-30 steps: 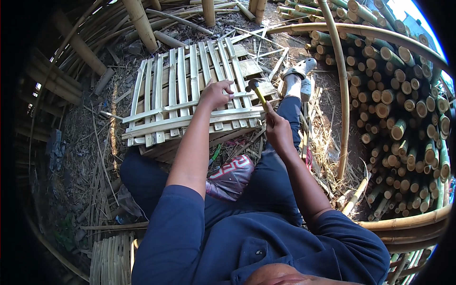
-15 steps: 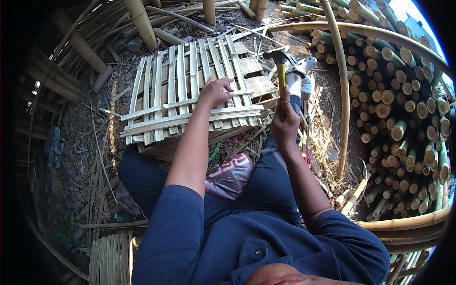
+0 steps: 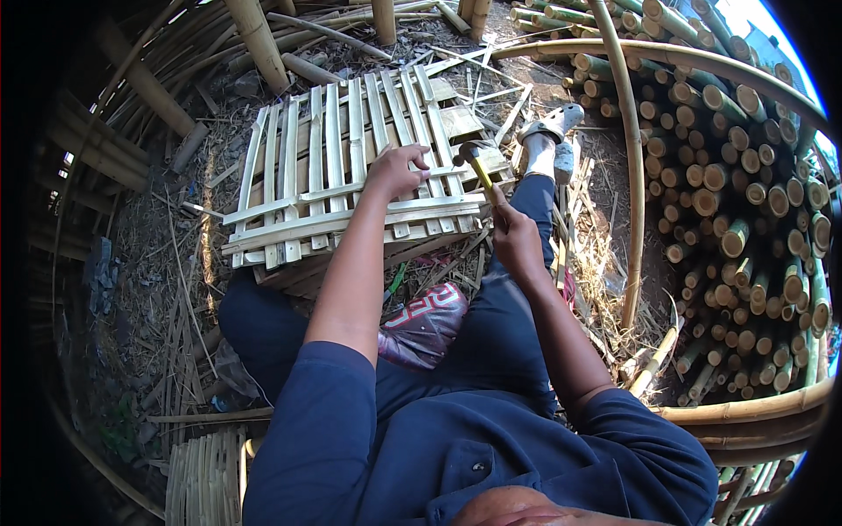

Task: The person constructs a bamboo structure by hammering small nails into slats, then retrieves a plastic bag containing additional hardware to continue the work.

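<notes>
On the ground before the seated person, a bamboo panel (image 3: 351,175) of pale slats lies flat across a low frame, touching the knees. To the right, well apart, a stack of cut poles (image 3: 745,193) shows its round ends; one long pole (image 3: 624,167) curves between stack and panel. Loose splinters and offcuts litter the dirt all round.

Left hand (image 3: 396,170) rests on the slats near the panel's right side, fingers curled down as if pinching something small against the wood. Right hand (image 3: 516,235) is closed around the yellow handle of a hammer (image 3: 472,159), whose head hangs just above the slats beside the left fingertips.

To strike well, I judge the blow should fall square and short, the left fingers kept low and clear of the head, and the panel pressed firm so the slats do not bounce.

Whether a nail sits under the left fingertips cannot be made out; it is too small and covered. What supports the panel beneath is mostly hidden, and the near edge is masked by the left forearm.
</notes>
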`<move>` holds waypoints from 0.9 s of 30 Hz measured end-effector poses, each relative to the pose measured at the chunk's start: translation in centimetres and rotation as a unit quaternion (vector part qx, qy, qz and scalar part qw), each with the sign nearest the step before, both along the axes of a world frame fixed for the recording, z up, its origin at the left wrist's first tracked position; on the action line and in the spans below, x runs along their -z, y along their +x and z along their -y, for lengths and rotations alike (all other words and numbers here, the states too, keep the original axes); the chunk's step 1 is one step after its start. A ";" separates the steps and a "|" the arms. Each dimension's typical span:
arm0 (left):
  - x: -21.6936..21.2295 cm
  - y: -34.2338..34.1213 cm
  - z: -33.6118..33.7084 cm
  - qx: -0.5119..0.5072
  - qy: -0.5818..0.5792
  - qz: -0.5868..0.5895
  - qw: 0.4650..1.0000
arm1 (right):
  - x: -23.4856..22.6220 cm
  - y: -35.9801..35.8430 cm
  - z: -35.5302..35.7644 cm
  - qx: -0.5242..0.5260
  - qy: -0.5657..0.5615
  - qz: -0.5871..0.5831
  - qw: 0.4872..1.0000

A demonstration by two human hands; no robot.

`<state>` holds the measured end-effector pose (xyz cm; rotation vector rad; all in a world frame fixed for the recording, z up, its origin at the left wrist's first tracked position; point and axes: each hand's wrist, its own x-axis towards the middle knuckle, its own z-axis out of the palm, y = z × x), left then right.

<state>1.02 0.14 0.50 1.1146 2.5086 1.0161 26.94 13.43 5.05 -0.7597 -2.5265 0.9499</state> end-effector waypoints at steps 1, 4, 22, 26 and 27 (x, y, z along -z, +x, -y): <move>0.1 0.1 0.0 0.000 0.000 -0.001 1.000 | 0.2 0.1 0.1 -0.005 -0.001 0.002 1.000; -0.6 0.5 -0.5 0.004 -0.003 0.001 1.000 | 0.5 0.2 0.1 0.003 -0.013 0.002 1.000; -0.6 0.5 -0.3 -0.012 -0.003 -0.008 1.000 | 0.5 0.2 -0.3 -0.015 0.046 0.038 0.998; 0.0 -0.3 0.1 -0.006 0.022 0.022 0.999 | -0.1 0.3 0.0 0.005 -0.010 -0.052 0.999; -0.1 -0.2 0.0 0.000 0.023 0.008 1.000 | 0.3 0.4 0.0 0.010 -0.019 -0.062 0.998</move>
